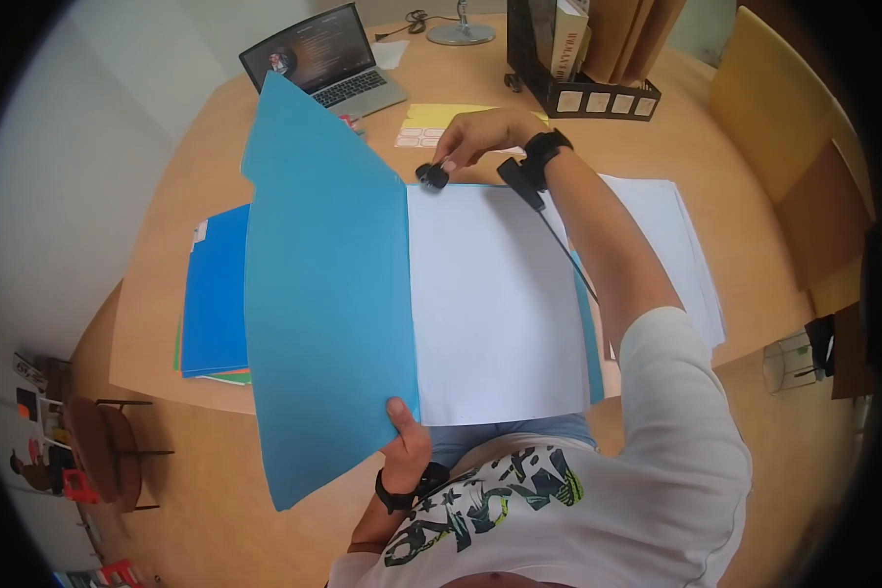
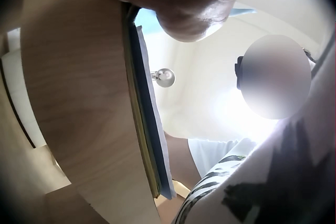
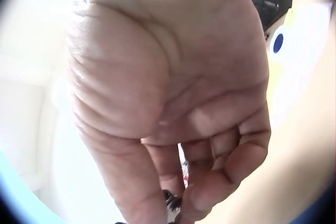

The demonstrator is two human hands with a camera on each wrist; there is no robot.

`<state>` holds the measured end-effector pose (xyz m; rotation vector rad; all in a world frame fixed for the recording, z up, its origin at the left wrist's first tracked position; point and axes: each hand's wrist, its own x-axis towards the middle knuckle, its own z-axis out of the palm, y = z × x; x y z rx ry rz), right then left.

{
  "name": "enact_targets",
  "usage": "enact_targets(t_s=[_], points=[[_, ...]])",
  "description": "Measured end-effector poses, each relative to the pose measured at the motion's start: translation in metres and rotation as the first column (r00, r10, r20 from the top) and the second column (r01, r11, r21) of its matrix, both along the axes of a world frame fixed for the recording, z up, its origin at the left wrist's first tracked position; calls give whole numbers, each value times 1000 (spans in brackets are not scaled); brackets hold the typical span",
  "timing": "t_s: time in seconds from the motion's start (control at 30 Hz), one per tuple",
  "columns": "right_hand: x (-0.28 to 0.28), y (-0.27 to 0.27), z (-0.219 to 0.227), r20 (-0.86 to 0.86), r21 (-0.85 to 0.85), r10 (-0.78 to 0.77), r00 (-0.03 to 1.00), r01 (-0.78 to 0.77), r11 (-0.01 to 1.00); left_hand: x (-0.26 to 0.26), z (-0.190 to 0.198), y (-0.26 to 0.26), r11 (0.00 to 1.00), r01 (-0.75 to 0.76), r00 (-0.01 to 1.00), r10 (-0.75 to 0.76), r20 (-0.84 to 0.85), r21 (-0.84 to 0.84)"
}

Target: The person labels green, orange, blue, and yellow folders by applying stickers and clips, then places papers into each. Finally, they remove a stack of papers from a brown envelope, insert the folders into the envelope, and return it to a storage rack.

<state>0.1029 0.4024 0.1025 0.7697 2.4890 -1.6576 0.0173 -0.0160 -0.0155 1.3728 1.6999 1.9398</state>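
A light-blue folder (image 1: 328, 284) lies spread on the desk, its left cover raised at a slant. White sheets (image 1: 500, 304) rest on its right half. My left hand (image 1: 407, 453) holds the cover's bottom edge near the fold, thumb on the blue face; in the left wrist view that hand (image 2: 181, 1) is at the top, above the edge-on stack (image 2: 149, 113). With thumb and fingers, my right hand (image 1: 485, 135) pinches a black binder clip (image 1: 431, 176) at the top of the sheets by the fold. The right wrist view has the clip (image 3: 170, 200) partly hidden behind fingertips.
Darker blue folders (image 1: 216, 294) lie partly under the raised cover. More white paper (image 1: 661, 250) is on the right. Behind stand a laptop (image 1: 323, 69), a yellow label sheet (image 1: 421, 125) and a black file rack (image 1: 603, 98). A strap-mounted device with a cable (image 1: 568, 245) crosses the sheets.
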Motion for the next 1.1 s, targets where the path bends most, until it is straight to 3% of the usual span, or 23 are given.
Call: enact_targets(t_s=[0.13, 0.27, 0.33, 0.53, 0.63, 0.73, 0.8, 0.9, 1.0, 1.1], points=[[67, 15, 1, 47, 150, -240, 970, 231, 961, -1, -3, 2, 1000, 18, 999, -18, 29, 9], [130, 15, -12, 91, 297, -387, 918, 346, 890, -2, -3, 6, 1000, 9, 999, -10, 45, 24], [155, 16, -18, 155, 151, -412, 898, 390, 908, 3, 1, 7, 999, 8, 998, -10, 69, 31], [182, 14, -25, 149, 186, -447, 882, 418, 889, 7, 9, 10, 1000, -7, 995, 6, 96, 13], [174, 11, -12, 274, 409, -343, 899, 214, 887, 6, 7, 9, 999, -32, 997, 32, 72, 0], [146, 22, -22, -29, 604, -331, 943, 281, 746, 6, 8, 9, 999, -46, 996, 47, 72, -12], [114, 11, -32, -121, 690, -276, 953, 281, 667, 6, 8, 10, 999, -35, 995, 35, 92, -4], [67, 1, -57, 128, 907, -314, 941, 17, 420, 7, 11, 12, 997, -78, 993, 80, 81, -25], [47, -13, -53, 230, 928, -364, 902, -91, 361, 4, 6, 9, 996, -83, 995, 84, 50, -8], [40, -5, -62, 222, 938, -358, 907, -99, 331, 4, 7, 8, 997, -69, 997, 70, 44, -17]])
